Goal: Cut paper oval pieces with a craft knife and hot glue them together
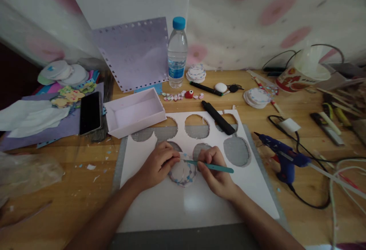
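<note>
My right hand (215,170) grips a teal-handled craft knife (219,167), its thin end pointing left. My left hand (160,164) is closed in a pinch close to that tip; what sits between its fingertips is too small to make out. Under both hands lies a round white disc (181,173) trimmed with a ring of small blue and purple pieces. The disc rests on a white sheet (148,204) that has several rough round holes cut in it. Beneath the sheet is a grey cutting mat (265,189).
A black marker-like pen (217,118) lies across the sheet. Behind stand a white box (135,114) and a water bottle (177,57). A blue glue gun (286,156) with cables is at right; a phone (90,112) lies at left. Decorated discs (256,97) are stacked at back right.
</note>
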Demonstrator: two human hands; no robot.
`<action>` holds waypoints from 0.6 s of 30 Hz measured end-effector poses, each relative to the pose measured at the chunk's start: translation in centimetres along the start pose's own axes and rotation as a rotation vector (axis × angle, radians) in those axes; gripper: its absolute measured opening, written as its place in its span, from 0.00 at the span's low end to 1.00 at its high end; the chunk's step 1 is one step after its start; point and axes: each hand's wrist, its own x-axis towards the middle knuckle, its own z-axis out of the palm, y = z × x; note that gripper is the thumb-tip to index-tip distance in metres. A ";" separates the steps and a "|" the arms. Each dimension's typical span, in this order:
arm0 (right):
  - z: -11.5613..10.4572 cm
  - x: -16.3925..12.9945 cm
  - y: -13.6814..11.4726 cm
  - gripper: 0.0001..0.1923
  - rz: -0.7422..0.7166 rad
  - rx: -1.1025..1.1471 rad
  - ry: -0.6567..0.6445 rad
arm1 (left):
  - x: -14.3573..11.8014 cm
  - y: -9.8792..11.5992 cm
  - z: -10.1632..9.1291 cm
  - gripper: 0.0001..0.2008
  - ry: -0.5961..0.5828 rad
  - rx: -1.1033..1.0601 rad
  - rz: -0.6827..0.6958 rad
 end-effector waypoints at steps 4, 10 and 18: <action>0.1 0.0 0.0 0.09 0.022 0.018 0.024 | 0.0 0.0 0.0 0.08 -0.012 -0.005 -0.008; 0.3 0.2 -0.4 0.10 0.069 0.042 0.048 | 0.0 -0.1 0.0 0.08 -0.014 -0.005 -0.013; 0.3 0.9 -0.9 0.12 0.034 0.149 0.144 | -0.1 -0.1 0.0 0.08 -0.007 -0.016 -0.022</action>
